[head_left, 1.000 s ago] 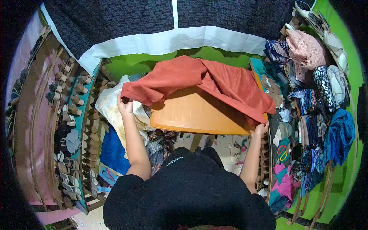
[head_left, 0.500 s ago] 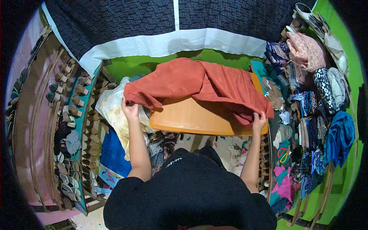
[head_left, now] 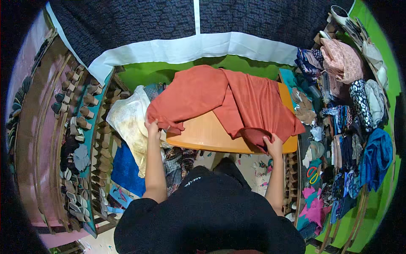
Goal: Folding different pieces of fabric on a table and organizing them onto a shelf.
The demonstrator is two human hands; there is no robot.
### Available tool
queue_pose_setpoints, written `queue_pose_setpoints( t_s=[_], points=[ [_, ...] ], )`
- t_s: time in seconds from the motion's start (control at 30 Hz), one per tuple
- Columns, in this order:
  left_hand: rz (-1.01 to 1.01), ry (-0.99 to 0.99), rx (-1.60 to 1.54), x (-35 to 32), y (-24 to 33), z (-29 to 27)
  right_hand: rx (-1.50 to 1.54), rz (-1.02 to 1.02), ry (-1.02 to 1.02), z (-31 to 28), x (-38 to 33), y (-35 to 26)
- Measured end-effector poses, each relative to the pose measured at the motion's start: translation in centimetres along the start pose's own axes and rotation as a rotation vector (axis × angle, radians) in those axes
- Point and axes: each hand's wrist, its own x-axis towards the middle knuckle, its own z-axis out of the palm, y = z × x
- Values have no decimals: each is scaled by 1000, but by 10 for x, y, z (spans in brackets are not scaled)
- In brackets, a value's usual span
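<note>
A large rust-red cloth [head_left: 196,91] lies loosely spread over an orange-brown tabletop [head_left: 198,133], leaving the table's near left part bare. At the cloth's left end, my left hand [head_left: 153,128] is closed on its edge. My right hand [head_left: 273,144] pinches the near edge toward the right, where the fabric turns up in a dark fold. A white and yellowish cloth [head_left: 129,122] hangs beside my left hand, just left of the table.
Wooden shelves of shoes [head_left: 89,99] line the left side. To the right are heaped folded clothes [head_left: 340,114], orange-handled scissors [head_left: 312,174] and pink fabric scraps [head_left: 314,209]. A blue cloth [head_left: 127,163] lies at lower left. Dark curtains [head_left: 139,25] hang beyond the table.
My left hand has moved right, drawing the cloth's left end inward. My right hand has moved left and nearer me, pulling the near edge with it and turning up a fold.
</note>
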Motion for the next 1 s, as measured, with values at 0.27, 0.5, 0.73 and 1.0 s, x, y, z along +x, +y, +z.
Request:
queue_pose_setpoints(
  t_s=[0.27,0.5,0.73,1.0],
  points=[
    [181,-227,622,10,-21,37,115,-61,-112,36,52,13],
    [200,-426,1391,-25,-46,134,-31,-139,-190,55,133,10],
    [403,-7,1542,44,-104,172,-126,-430,-402,95,174,-27],
    [-103,145,98,208,-28,241,-323,-644,-735,127,157,-67]
  ],
)
